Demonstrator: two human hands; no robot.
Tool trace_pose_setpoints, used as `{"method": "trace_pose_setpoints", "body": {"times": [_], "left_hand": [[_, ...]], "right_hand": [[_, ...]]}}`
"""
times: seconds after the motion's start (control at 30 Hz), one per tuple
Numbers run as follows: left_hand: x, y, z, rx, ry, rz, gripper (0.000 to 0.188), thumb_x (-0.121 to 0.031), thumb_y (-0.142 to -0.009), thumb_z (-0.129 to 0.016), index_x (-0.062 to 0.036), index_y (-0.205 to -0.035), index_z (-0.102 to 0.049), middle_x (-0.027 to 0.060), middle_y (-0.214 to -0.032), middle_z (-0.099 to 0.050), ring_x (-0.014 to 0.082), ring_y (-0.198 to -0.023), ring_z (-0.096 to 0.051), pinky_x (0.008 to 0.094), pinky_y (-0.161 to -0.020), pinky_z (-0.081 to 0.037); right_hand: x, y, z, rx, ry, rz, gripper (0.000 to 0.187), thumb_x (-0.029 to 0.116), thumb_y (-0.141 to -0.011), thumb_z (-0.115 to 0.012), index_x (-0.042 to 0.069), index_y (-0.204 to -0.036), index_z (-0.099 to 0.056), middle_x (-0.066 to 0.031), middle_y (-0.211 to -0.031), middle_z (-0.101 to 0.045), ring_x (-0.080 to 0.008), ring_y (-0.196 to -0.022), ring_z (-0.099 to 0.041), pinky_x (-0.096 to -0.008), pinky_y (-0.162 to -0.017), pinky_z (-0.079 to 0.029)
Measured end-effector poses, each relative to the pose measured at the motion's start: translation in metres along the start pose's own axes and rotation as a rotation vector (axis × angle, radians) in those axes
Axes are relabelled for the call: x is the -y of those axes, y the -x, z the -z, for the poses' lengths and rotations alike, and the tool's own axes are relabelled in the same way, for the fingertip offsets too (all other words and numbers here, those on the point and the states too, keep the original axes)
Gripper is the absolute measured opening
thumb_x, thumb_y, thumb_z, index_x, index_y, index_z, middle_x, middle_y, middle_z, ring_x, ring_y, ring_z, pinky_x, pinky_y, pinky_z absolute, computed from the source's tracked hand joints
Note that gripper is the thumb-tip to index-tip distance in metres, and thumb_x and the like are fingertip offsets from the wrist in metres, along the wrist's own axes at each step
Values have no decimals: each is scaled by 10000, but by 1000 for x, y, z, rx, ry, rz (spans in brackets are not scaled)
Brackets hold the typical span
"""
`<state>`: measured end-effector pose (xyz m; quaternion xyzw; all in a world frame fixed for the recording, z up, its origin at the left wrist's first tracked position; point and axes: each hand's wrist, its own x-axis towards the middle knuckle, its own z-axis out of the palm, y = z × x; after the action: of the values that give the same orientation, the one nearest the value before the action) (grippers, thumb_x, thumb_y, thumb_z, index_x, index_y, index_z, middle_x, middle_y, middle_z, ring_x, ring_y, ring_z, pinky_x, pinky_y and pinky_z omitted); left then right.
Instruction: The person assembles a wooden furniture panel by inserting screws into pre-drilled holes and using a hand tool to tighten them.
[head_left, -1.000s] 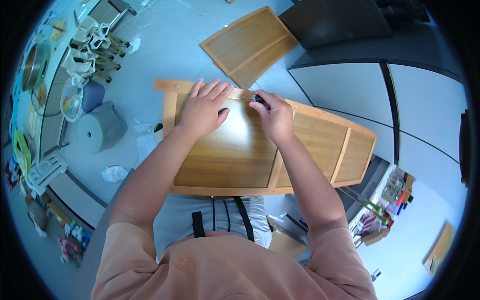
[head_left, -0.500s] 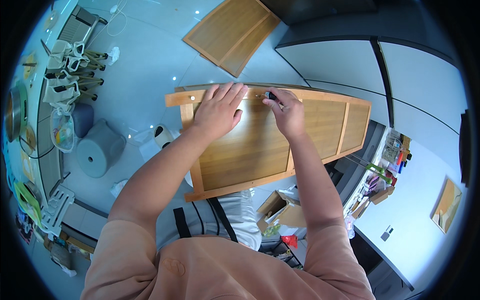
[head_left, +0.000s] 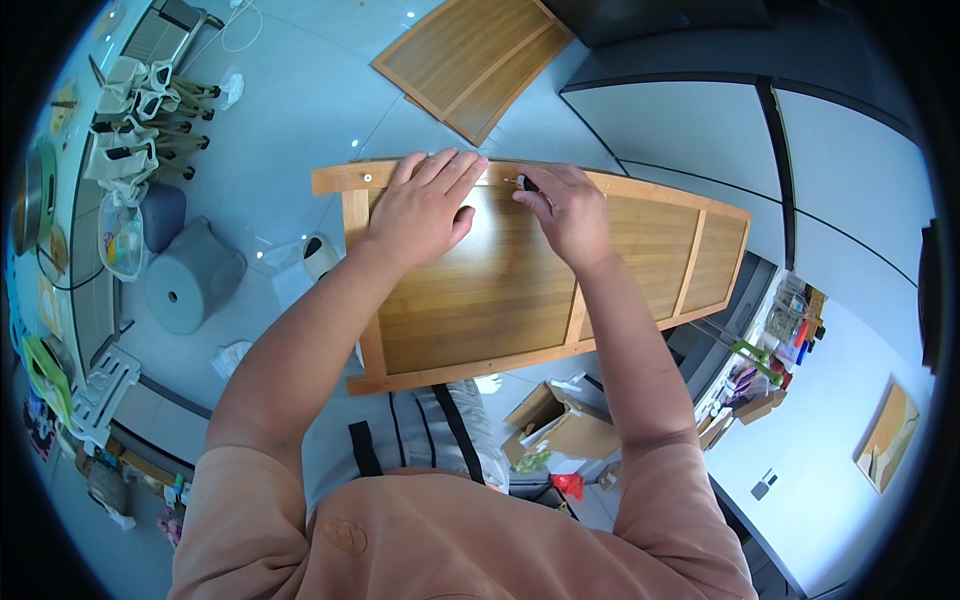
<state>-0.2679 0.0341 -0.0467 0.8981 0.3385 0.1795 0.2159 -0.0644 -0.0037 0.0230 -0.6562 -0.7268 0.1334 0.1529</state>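
A wooden framed panel (head_left: 480, 330) lies across in front of me, with lighter rails around brown boards. My left hand (head_left: 420, 205) rests flat on it, fingers spread over the far rail. To its right, my right hand (head_left: 572, 215) is closed on a small screwdriver (head_left: 527, 183) with a dark handle. Its thin tip points left, at a small fitting on the same rail; whether they touch I cannot tell. Near the rail's left end sits a round white fitting (head_left: 368, 178).
More wooden panels (head_left: 470, 70) lie on the floor beyond. Folded stools (head_left: 130, 160) and a grey plastic stool (head_left: 195, 280) stand at left. An open cardboard box (head_left: 565, 420) is at near right, and white cabinet doors (head_left: 680, 130) line the far right.
The panel's left end appears shifted slightly left and away in the picture. The left hand stays flat on the rail, and the right keeps its hold on the screwdriver, its grip slightly turned.
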Motion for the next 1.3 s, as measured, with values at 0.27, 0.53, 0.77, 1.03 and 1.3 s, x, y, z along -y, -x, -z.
{"method": "trace_pose_setpoints", "body": {"times": [0.27,0.53,0.77,1.03,1.3], "left_hand": [[0,0,-1,2,8,9,551,-246,-842,-637,-74,-1344,-493,32,-1359,-504,198,-1268,-439,399,-1053,-329],[0,-3,-7,-17,8,4,542,-265,-860,-618,-78,-1351,-487,27,-1373,-497,188,-1279,-432,396,-1067,-317],[0,-2,-12,-5,0,10,552,-272,-868,-610,-86,-1369,-470,15,-1383,-484,181,-1291,-419,396,-1082,-305],[1,-3,-8,22,2,12,562,-276,-874,-603,-92,-1384,-455,13,-1390,-476,181,-1298,-409,397,-1086,-301],[1,-3,-6,17,1,2,547,-262,-867,-611,-85,-1368,-478,14,-1387,-485,189,-1294,-417,397,-1079,-309]], "right_hand": [[2,-21,9,207,242,249,115,113,-751,-699,63,-827,-630,-73,-755,-647,-241,-801,-615,-375,-714,-507],[-4,-30,17,362,334,297,193,231,-813,-686,49,-802,-626,-93,-731,-643,-257,-761,-641,-371,-696,-525],[17,-23,-7,336,-123,-780,421,374,-876,-659,-35,-785,-616,-180,-740,-686,-310,-695,-674,-389,-684,-536],[-12,-34,14,137,437,639,160,227,-822,-684,92,-892,-634,-63,-753,-628,-241,-823,-639,-358,-780,-504],[11,-9,-9,261,116,-336,234,275,-843,-685,88,-977,-638,-84,-764,-666,-260,-711,-665,-358,-676,-536]]}}
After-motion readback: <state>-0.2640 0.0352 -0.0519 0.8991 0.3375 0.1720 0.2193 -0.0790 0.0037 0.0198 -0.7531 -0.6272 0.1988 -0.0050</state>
